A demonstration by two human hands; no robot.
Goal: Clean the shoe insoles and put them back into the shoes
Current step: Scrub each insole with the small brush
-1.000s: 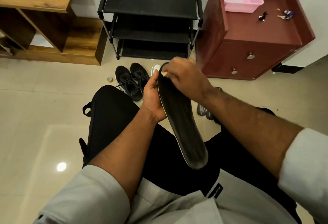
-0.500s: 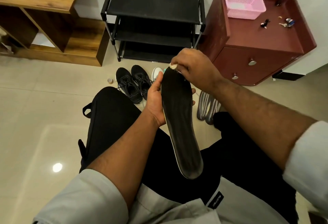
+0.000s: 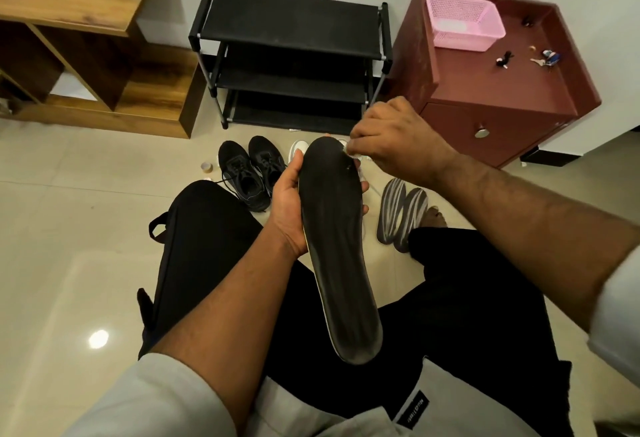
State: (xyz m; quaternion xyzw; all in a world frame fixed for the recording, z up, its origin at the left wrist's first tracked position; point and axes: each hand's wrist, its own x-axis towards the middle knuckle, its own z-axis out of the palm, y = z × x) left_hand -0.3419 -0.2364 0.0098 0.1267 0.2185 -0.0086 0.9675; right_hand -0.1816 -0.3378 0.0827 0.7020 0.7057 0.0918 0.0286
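A long black insole point(image 3: 337, 249) stands tilted over my lap, toe end up. My left hand point(image 3: 289, 208) grips it from the left edge, fingertips showing past its right edge. My right hand point(image 3: 394, 140) sits at the insole's upper right corner and pinches a small white wipe point(image 3: 348, 149) against it. A pair of black sneakers point(image 3: 249, 173) stands on the floor behind the insole. White shoes point(image 3: 299, 148) show partly behind the insole's toe.
A black three-tier shoe rack point(image 3: 294, 52) stands against the wall. A maroon cabinet point(image 3: 495, 97) with a pink basket point(image 3: 462, 22) and keys is at right. Grey striped insoles point(image 3: 401, 214) lie on the floor. A wooden shelf unit point(image 3: 90, 41) is at left. A tape roll point(image 3: 207, 167) lies nearby.
My right hand has slid from the insole's top toward its upper right corner and lifted off its face. The insole has turned flatter toward me.
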